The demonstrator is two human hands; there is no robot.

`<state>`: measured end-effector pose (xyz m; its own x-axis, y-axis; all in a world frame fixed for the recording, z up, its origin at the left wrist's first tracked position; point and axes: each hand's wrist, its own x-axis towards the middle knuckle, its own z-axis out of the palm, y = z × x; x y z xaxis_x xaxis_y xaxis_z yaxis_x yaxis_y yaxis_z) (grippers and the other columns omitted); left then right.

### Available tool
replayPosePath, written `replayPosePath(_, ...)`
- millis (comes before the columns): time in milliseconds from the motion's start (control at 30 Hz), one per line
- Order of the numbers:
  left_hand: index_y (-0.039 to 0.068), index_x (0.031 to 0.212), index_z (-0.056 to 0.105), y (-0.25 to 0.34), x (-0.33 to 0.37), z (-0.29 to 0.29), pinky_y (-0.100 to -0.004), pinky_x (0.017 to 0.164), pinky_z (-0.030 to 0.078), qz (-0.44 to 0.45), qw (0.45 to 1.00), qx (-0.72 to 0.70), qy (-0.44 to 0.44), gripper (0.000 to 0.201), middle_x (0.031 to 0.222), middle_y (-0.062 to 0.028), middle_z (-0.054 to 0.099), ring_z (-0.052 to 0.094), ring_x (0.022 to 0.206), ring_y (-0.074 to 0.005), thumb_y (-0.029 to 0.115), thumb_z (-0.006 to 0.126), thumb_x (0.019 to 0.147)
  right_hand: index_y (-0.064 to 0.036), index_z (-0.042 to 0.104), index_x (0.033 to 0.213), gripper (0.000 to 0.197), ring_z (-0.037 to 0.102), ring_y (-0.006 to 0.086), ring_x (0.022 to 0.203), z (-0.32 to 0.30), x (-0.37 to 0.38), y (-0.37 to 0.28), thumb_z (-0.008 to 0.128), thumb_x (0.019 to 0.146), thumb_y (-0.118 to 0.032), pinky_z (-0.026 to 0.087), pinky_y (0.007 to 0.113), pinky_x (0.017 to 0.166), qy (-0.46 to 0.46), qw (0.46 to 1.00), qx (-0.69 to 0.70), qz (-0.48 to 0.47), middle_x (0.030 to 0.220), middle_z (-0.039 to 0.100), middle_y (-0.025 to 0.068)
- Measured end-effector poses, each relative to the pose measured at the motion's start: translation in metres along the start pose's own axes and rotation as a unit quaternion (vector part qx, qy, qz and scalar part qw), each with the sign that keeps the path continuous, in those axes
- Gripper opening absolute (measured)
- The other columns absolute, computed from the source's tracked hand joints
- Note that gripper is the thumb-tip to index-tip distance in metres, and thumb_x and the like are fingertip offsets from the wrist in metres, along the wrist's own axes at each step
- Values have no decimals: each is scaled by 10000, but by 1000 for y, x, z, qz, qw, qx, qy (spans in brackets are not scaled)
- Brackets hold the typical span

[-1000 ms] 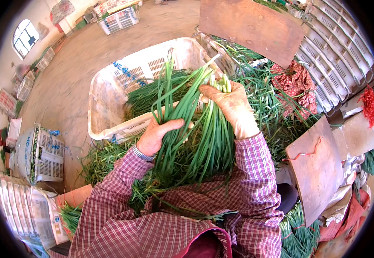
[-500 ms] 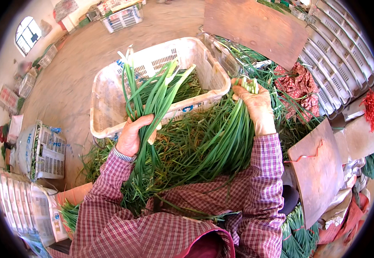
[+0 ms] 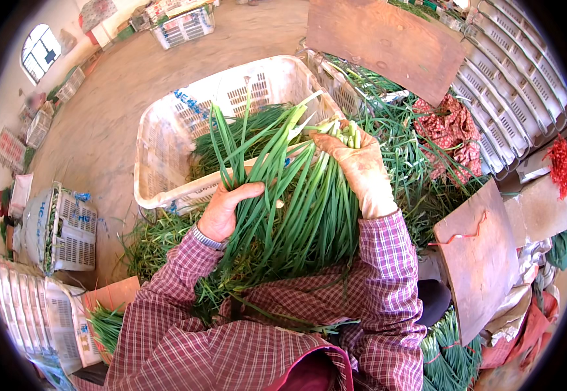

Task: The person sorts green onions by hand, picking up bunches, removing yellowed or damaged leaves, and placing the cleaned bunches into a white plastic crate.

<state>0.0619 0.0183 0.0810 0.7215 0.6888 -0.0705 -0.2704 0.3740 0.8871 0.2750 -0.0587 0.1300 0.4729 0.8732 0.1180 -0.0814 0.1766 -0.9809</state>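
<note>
My left hand (image 3: 221, 212), bare with a metal-banded watch at the wrist, is closed round a loose bunch of long green chives (image 3: 257, 171). In my right hand (image 3: 365, 169), which seems to wear a thin pale glove, a thicker bunch of chives (image 3: 326, 212) is gripped near its pale stem ends, leaves hanging down. The two bunches meet and overlap between my hands, right at the near rim of a white plastic crate (image 3: 166, 146). More chives (image 3: 215, 153) lie inside that crate. Beneath my hands spreads a heap of loose leaves (image 3: 156, 238), partly browned.
Right of the crate are a wooden board (image 3: 384, 42), stacked white crates (image 3: 508, 78) and a red patterned cloth (image 3: 449, 137). Another board (image 3: 475, 260) leans beside my right arm, near tied chive bundles (image 3: 453, 352). At left stands a filled white crate (image 3: 78, 231).
My hands have come closer together: the left moved right with its chives, the right moved left and slightly down. The left bunch now rests against the right one.
</note>
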Motion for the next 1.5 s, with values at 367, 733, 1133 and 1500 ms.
replayPosePath(367,6,1204,520,6,-1,1,-341,788,533,-52,995,-74,-51,380,1102,-140,616,624,949,-228,65,579,834,16,595,990,212,593,100,805,3,2,-2,633,781,16,475,198,711,-38,999,19,19,925,656,58)
replayPosePath(733,-18,1204,491,28,1,-17,-251,401,490,10,998,-41,-48,329,777,-132,638,554,454,-126,74,521,889,71,558,1025,227,578,148,828,-10,6,12,509,803,80,481,242,724,-23,994,-103,-15,933,634,112)
replayPosePath(1133,34,1094,569,49,-12,-63,-220,469,509,72,995,18,69,298,866,-101,666,613,589,-114,20,640,805,-12,603,988,185,632,166,723,-62,-8,-21,609,804,-26,533,284,657,109,989,95,-30,882,668,105)
replayPosePath(1500,28,1027,627,16,-2,-33,-243,672,530,120,987,88,65,280,917,-61,676,637,752,-114,-7,690,756,48,566,1035,252,651,217,851,11,-1,-29,639,793,39,544,260,791,-6,996,57,63,991,646,185)
